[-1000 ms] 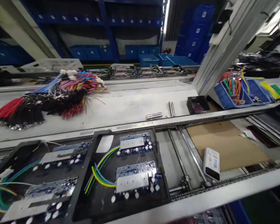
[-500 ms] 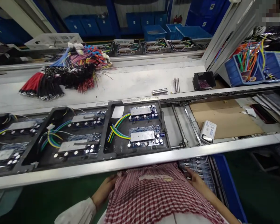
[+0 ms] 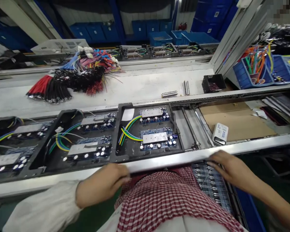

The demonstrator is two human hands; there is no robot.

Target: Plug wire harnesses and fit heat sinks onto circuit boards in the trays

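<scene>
Left grip was observed half-curled and empty against the metal rail; right grip was observed open and empty at the rail, above stacked circuit boards.

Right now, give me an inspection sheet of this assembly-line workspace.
surface: white flat bench behind a long aluminium rail
job's things: black moulded tray holding two blue circuit boards with silver plates; stacked dark boards below the rail
clutter: white rectangular box on a brown cardboard sheet; silver bars
grips: left hand blurred at the rail, nothing visibly held; right hand open over the rail, nearest the stacked boards
cables: red, black and multicoloured wire bundles; yellow, green and blue wires in the tray
surroundings: blue plastic crates on blue shelving
</scene>
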